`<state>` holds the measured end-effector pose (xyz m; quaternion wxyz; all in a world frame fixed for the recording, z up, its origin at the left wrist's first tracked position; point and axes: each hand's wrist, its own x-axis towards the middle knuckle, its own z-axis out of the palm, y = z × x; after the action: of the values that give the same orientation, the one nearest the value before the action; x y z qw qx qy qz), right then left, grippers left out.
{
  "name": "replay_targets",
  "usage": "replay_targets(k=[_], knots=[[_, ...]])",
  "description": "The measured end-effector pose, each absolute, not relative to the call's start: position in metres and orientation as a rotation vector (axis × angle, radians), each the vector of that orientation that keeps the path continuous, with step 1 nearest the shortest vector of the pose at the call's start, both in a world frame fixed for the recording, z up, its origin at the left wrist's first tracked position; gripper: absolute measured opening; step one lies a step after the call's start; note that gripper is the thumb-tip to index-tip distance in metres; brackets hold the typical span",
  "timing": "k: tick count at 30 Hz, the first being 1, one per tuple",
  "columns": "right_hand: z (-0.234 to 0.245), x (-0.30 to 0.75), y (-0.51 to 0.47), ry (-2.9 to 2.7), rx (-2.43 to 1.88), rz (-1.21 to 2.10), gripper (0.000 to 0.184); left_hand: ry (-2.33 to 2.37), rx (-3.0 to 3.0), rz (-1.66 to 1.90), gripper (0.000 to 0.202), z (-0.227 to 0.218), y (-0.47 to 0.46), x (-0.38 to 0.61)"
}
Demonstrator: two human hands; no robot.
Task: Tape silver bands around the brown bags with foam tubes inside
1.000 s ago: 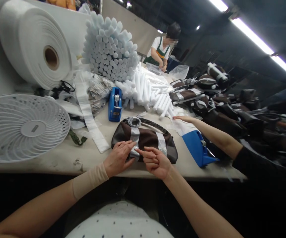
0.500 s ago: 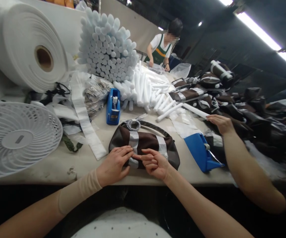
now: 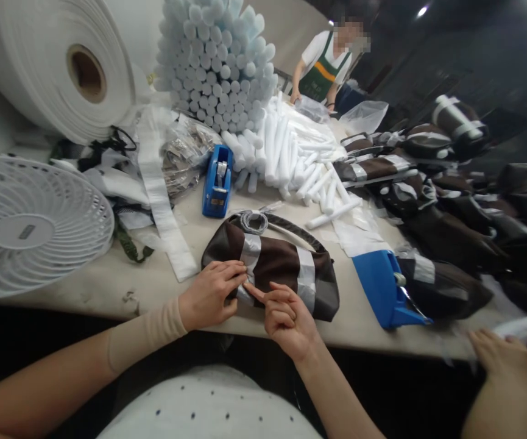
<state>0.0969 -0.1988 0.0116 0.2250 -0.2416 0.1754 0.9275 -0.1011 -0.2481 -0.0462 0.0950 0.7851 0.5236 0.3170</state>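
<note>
A dark brown handbag [image 3: 275,259] lies in front of me on the table, with two silver tape strips round it and a coil of grey cord [image 3: 253,222] by its handle. My left hand [image 3: 211,296] rests on the bag's left part, fingers flat against the left tape strip [image 3: 251,251], thumb apart. My right hand [image 3: 288,314] has its index finger stretched to the same strip, near my left fingertips. Its other fingers are loosely curled, and nothing shows in them. The right tape strip [image 3: 306,268] is untouched by either hand.
A blue tape dispenser [image 3: 217,186] stands behind the bag, another [image 3: 379,286] to its right. White foam rods [image 3: 286,152], a large white roll [image 3: 48,67] and a fan [image 3: 35,228] surround the space. A co-worker's hand [image 3: 503,356] is at right; another person [image 3: 320,73] stands behind.
My hands stay at the left tape strip, moving little. The co-worker's hand at right has drawn back from the rods towards the table's front edge, with a white thing near it. The view has shifted.
</note>
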Motion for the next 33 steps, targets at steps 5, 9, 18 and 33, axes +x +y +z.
replay_targets(k=[5,9,18,33], knots=[[0.012,0.101,-0.209,0.409,-0.658,2.494,0.042,1.548,2.319,0.92,0.048,-0.046,-0.248,-0.1],[0.007,0.104,-0.222,0.293,-0.596,2.439,0.037,1.559,2.318,0.917,0.046,-0.046,-0.248,-0.1],[0.009,0.103,-0.219,-1.15,-1.084,1.951,0.021,1.554,2.32,0.946,0.048,-0.049,-0.25,-0.1],[-0.005,0.082,-0.183,-2.559,-0.93,0.414,0.011,1.528,2.288,0.993,0.053,-0.05,-0.249,-0.1]])
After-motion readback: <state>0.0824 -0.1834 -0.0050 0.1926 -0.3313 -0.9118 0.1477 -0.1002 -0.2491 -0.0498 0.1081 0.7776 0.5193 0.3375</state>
